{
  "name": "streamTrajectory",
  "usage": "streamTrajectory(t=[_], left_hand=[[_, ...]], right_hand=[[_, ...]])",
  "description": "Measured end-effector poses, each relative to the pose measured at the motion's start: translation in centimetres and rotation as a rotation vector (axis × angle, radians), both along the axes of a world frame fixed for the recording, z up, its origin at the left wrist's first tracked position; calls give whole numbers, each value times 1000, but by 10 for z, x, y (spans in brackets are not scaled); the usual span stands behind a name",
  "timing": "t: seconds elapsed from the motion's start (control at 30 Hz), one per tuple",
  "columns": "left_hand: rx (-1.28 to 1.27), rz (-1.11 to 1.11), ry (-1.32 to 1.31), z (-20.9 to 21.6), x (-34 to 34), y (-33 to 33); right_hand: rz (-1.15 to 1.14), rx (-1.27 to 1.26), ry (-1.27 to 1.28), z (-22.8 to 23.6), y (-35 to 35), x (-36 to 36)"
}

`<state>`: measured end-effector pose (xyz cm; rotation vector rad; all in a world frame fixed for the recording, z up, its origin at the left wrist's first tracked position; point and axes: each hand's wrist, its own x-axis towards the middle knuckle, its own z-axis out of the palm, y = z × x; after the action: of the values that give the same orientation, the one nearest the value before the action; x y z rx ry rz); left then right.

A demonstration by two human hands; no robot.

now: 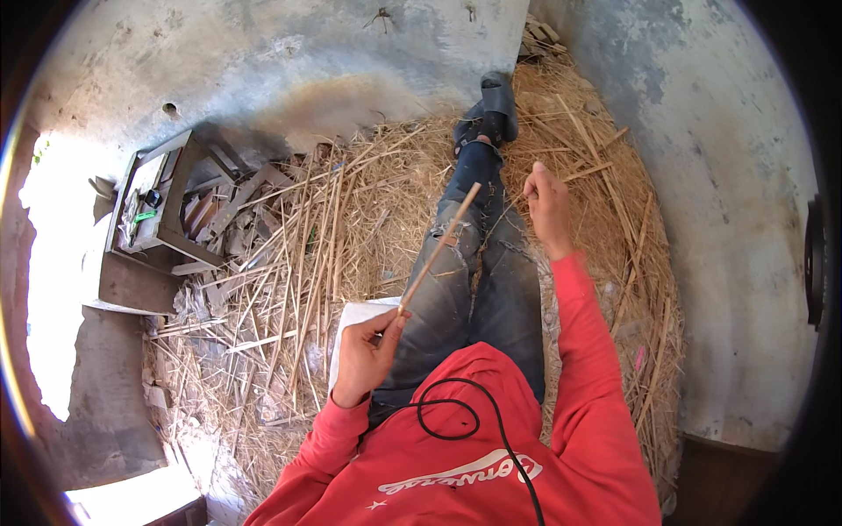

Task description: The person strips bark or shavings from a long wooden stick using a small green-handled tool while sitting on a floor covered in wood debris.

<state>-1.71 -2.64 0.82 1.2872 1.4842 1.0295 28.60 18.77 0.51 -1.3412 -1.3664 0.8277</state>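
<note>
My left hand (pixel 365 357) is closed round the lower end of a thin wooden stick (pixel 441 247). The stick slants up and to the right above my outstretched legs (pixel 456 280). Further out and to the right, my right hand (pixel 549 206) is raised beside my shin, its fingers drawn together in a pinch. A faint thin strand seems to run near these fingers, but whether they grip it cannot be made out. The two hands are well apart, and the right one does not touch the stick.
Straw and split sticks (pixel 324 254) cover the floor on both sides of my legs. At the left stands a wooden frame like an upturned stool (pixel 167 232), with small objects on it. A black cable (pixel 478 399) loops over my red top. Worn plaster walls (pixel 702 219) rise close on the right and ahead.
</note>
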Motion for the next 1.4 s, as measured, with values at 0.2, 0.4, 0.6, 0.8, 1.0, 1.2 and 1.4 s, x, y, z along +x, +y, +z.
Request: streamTrajectory(t=[0.2,0.4,0.6,0.8,1.0,1.2,1.4], left_hand=[[28,9,-68,-4,4,11],[40,-19,-80,13,15,13],[1,-10,-102,11,12,16],[64,41,-94,4,15,24],[24,44,-32,8,21,22],[-88,18,-94,5,15,14],[-51,32,-52,-2,17,12]], right_hand=[[252,-98,338,22,-54,-33],[348,-104,385,18,-63,-69],[401,-105,292,-3,-81,-97],[394,137,-193,4,-117,-106],[277,133,-469,8,-103,-100],[446,189,-527,-4,-114,-105],[338,105,-568,7,-96,-97]])
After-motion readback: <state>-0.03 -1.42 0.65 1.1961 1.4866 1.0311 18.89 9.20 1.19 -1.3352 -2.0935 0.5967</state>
